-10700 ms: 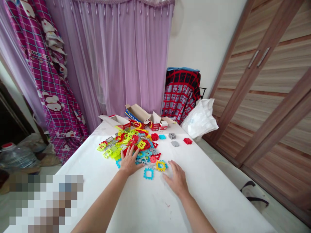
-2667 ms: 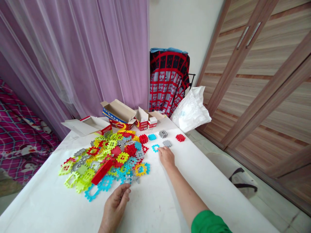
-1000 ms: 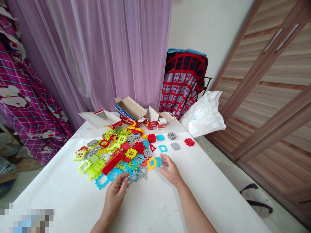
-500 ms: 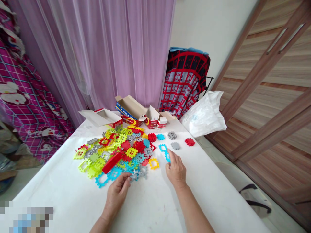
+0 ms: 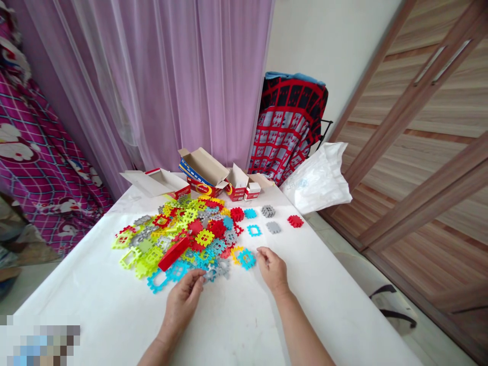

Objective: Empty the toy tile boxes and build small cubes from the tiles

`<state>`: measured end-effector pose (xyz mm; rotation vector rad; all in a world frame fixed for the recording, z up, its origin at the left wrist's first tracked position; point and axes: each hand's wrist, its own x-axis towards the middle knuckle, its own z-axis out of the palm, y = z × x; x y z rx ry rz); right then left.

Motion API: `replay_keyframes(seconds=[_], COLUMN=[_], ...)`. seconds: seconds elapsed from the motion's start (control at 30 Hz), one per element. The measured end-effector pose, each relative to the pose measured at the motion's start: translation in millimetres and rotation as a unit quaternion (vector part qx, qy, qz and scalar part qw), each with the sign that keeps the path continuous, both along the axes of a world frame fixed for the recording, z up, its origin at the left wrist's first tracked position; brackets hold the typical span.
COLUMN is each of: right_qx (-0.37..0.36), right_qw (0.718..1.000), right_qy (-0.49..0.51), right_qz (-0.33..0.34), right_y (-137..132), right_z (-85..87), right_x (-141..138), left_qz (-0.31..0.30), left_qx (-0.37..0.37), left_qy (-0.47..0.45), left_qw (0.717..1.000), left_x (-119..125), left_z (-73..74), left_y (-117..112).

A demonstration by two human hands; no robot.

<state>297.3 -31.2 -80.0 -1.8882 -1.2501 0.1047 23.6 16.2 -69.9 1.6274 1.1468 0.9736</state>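
My left hand (image 5: 188, 288) is at the near edge of a heap of toothed plastic building pieces (image 5: 190, 218). Its fingers are closed together, touching grey pieces (image 5: 221, 269); what they pinch is hidden. My right hand (image 5: 272, 269) hovers just right of a blue window-shaped building piece (image 5: 247, 259), thumb and index finger slightly apart. That piece overlaps a yellow frame piece (image 5: 235, 254). Farther back lies a blue frame piece (image 5: 253, 230). Around it are a solid blue piece (image 5: 250, 213), a solid grey piece (image 5: 273, 227), a grey stack (image 5: 268, 211) and a red piece (image 5: 295, 221).
Opened cardboard boxes (image 5: 206, 168) line the back edge of the white table (image 5: 236, 325). A long red block (image 5: 174, 254) lies on the heap. At the back right is a white plastic bag (image 5: 318, 178). A chair (image 5: 381, 284) stands to the right.
The blue window-shaped piece has left my right fingertips and moved left and nearer, onto the yellow frame. My right hand shifted slightly with it; my left hand stays put.
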Motion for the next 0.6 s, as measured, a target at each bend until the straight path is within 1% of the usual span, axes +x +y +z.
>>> replay_keyframes(seconds=[0.1,0.3,0.37,0.5,0.6], right_qx=[-0.023,-0.022,-0.03,-0.066,-0.073], right_qw=[0.999,0.995,0.993,0.99,0.99], right_qy=[-0.042,-0.08,-0.098,-0.125,-0.119], right_qz=[0.026,0.061,0.056,0.026,0.03], right_y=[-2.3,-11.5,-13.7,-13.9,-13.0], right_z=[5.0,9.0,10.6,14.4,13.6], right_x=[-11.0,-19.2,-22.9,-30.8,-28.7], left_qz=[-0.002,-0.005,-0.007,-0.009,-0.009], left_qx=[0.005,0.013,0.014,0.013,0.011], left_qy=[0.006,0.011,0.012,0.015,0.014], left_qw=[1.0,1.0,1.0,1.0,1.0], left_x=[-0.7,-1.8,-1.6,-1.3,-1.5], left_z=[-1.5,-5.9,-7.0,-8.6,-10.1], left_y=[0.1,1.7,2.4,3.1,2.9])
